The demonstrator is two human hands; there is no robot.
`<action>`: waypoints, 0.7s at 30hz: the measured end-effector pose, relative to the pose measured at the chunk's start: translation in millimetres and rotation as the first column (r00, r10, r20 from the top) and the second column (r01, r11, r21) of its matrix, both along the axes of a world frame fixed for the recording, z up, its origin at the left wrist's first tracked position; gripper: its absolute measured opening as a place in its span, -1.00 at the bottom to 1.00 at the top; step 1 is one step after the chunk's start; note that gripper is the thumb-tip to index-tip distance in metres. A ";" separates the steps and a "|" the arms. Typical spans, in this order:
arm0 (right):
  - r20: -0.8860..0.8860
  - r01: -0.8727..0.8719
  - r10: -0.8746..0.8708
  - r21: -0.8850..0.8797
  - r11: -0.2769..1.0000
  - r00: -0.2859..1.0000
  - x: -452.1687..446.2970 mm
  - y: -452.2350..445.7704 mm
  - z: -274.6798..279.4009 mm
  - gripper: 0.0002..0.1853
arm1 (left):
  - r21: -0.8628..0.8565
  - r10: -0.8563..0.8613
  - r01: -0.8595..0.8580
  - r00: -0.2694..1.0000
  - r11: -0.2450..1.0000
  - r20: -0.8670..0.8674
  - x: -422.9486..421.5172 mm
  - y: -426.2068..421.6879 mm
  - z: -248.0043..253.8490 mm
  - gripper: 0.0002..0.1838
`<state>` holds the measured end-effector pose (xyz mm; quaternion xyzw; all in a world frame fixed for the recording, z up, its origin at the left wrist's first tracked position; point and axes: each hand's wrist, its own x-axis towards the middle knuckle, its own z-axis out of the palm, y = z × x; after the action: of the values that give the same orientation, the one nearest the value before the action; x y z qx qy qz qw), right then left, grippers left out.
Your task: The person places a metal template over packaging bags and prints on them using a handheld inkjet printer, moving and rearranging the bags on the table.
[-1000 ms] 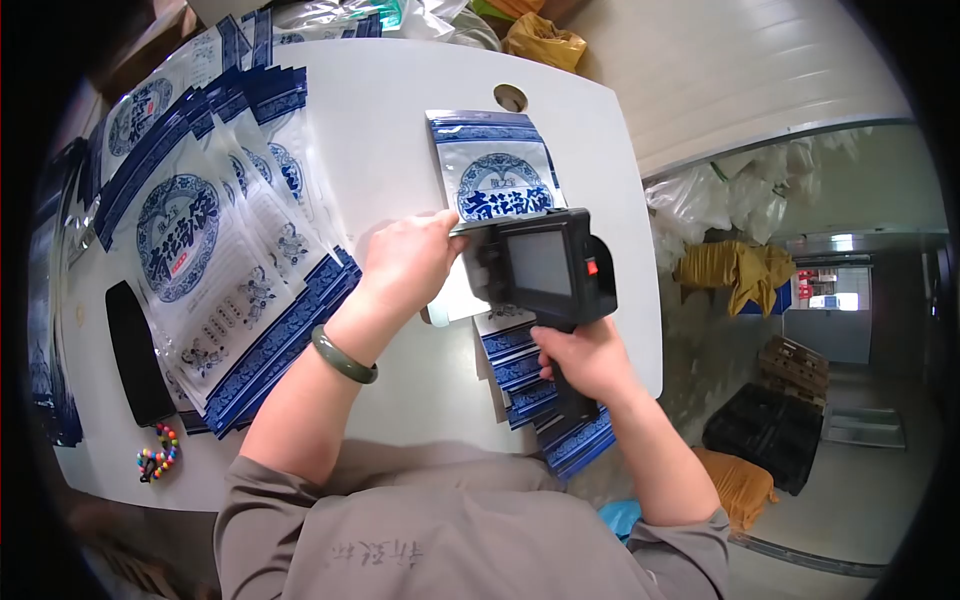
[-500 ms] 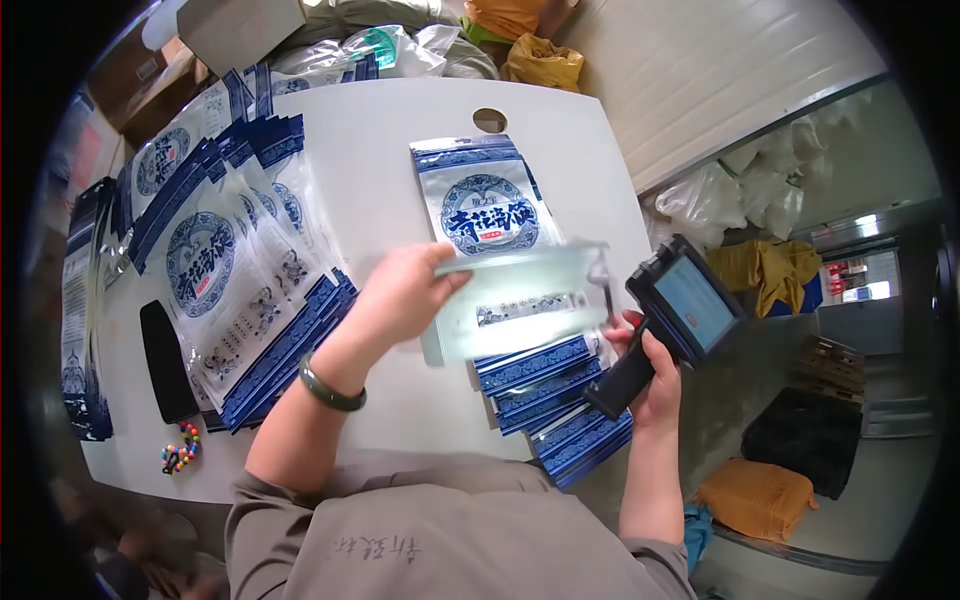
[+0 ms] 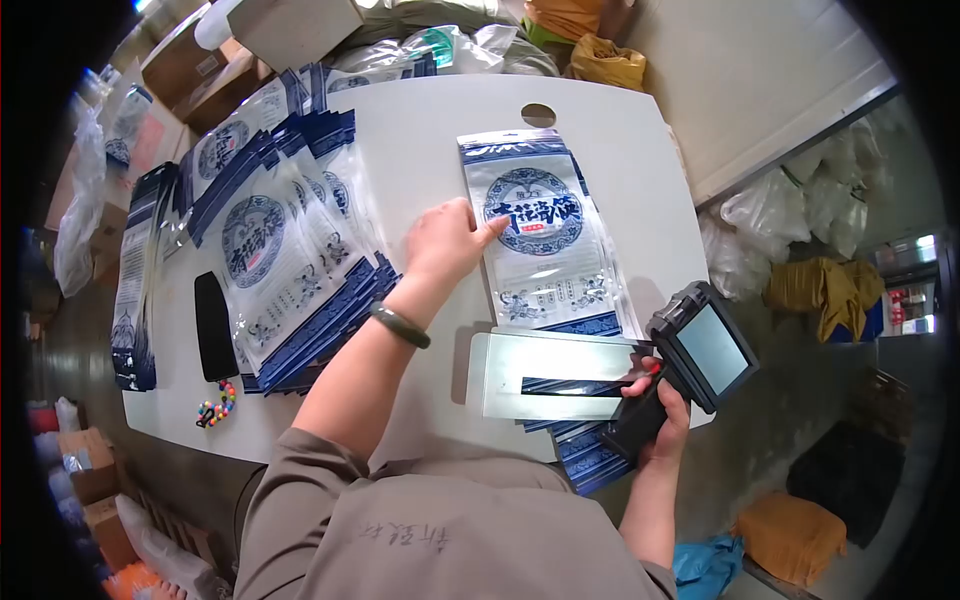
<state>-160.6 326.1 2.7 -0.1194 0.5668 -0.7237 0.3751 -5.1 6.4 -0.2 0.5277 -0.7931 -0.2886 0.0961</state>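
My left hand (image 3: 448,240) is at the left edge of the top plastic bag (image 3: 535,240), its thumb stretched over the bag's printed front. The other fingers curl beside the edge, apart from the thumb, with their tips partly hidden. Blue-and-white printing covers the bag, which lies on a fanned stack. My right hand (image 3: 660,400) grips the handle of a black handheld printer (image 3: 700,350) with a lit screen. A flat, pale plate (image 3: 500,375) with a long slot lies across the lower part of the stack, its right end beside the printer.
More printed bags (image 3: 290,270) lie in overlapping piles on the left of the white table (image 3: 420,130). A black long object (image 3: 213,325) with a beaded strap (image 3: 217,405) lies in front of them. Cardboard boxes (image 3: 290,30) and an orange-brown bag (image 3: 607,62) stand beyond the table.
My left hand has let go of the plate and moved up to the top bag's left edge. The plate has lowered toward me, uncovering the bag's lower front. The view has shifted.
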 end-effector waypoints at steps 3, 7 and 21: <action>-0.011 -0.004 0.004 0.009 1.000 1.000 -1.0 -3.0 5.9 -0.47 | -0.040 -0.014 0.011 0.998 0.999 -0.061 -3.4 -4.7 -15.1 -0.53; -0.003 -0.015 0.015 -0.012 1.000 1.000 -1.3 -1.6 3.7 -0.47 | -0.190 -0.001 -0.030 0.987 0.981 -0.159 0.8 10.7 -2.4 -0.67; 0.031 -0.089 0.093 -0.116 0.989 0.995 -6.4 4.7 -11.5 -0.53 | -0.151 0.006 -0.231 0.563 0.961 -0.827 120.6 -19.7 37.8 -0.85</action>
<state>-167.0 330.8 -8.8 -0.1530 0.5113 -0.7393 0.4105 115.5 -13.3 37.6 0.3704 -0.6494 -0.3935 0.5350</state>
